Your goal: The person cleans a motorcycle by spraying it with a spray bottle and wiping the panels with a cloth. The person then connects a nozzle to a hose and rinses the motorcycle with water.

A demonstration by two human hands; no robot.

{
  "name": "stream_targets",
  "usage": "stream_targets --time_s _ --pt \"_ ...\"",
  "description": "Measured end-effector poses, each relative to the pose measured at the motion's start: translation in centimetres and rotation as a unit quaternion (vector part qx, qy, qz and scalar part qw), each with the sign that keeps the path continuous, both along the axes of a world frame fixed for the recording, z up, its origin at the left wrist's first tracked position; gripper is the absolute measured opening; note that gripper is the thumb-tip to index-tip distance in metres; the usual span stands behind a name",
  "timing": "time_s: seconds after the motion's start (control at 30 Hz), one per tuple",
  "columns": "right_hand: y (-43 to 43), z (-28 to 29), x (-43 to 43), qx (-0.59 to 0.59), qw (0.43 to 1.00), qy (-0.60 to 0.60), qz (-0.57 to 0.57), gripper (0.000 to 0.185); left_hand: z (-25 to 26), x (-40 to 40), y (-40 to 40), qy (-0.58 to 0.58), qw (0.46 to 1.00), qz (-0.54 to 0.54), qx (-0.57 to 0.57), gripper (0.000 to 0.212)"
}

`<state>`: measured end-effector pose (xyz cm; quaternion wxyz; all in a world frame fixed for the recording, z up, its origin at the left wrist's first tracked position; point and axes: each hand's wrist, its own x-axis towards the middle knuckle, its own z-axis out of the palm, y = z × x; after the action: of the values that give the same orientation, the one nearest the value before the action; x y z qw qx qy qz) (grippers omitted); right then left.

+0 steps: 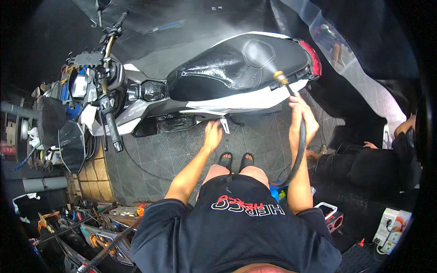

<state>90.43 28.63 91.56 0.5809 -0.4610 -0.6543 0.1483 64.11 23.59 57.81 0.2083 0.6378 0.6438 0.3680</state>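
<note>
In my right hand I grip a black hose that ends in a brass spray nozzle. White spray leaves the nozzle and strikes the rear part of a black motor scooter seat, whose front part shines wet. White side panels and a red tail light frame the seat. My left hand, blurred at the fingers, is by the scooter's lower side, close to a silver footpeg. Whether it touches anything there cannot be made out.
The scooter's handlebar grip juts out on the left. Ribbed floor tiles lie underfoot. A tool rack stands lower left. A seated person is on the right, above a power strip. A clear plastic curtain hangs behind.
</note>
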Motion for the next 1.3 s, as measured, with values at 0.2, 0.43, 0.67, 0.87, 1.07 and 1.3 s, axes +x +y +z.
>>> stream_targets --time_s 0.2,0.43,0.67,0.87,1.07,1.3 --pt "-4.5 3.7 2.9 -0.013 0.999 -0.026 -0.043 0.022 9.3 4.5 19.4 0.126 0.953 -0.089 -0.26 0.103" --pt "-8.5 7.0 7.8 0.014 0.996 -0.033 -0.076 0.028 8.6 3.6 20.6 0.183 0.945 -0.116 -0.245 0.102" --pt "-8.5 7.8 9.2 0.004 0.998 -0.023 -0.065 0.03 9.7 2.9 21.1 0.174 0.952 -0.097 -0.231 0.095" --pt "-7.9 7.5 7.2 -0.021 0.998 -0.014 -0.049 0.022 10.8 2.5 22.7 0.19 0.93 -0.122 -0.291 0.096" --pt "-8.2 7.7 6.8 -0.016 1.0 -0.008 0.009 0.021 10.5 2.6 18.3 0.167 0.948 -0.125 -0.241 0.091" --pt "-6.2 6.8 4.6 -0.042 0.998 -0.029 0.027 0.012 7.9 1.7 16.4 0.129 0.97 -0.064 -0.196 0.094"
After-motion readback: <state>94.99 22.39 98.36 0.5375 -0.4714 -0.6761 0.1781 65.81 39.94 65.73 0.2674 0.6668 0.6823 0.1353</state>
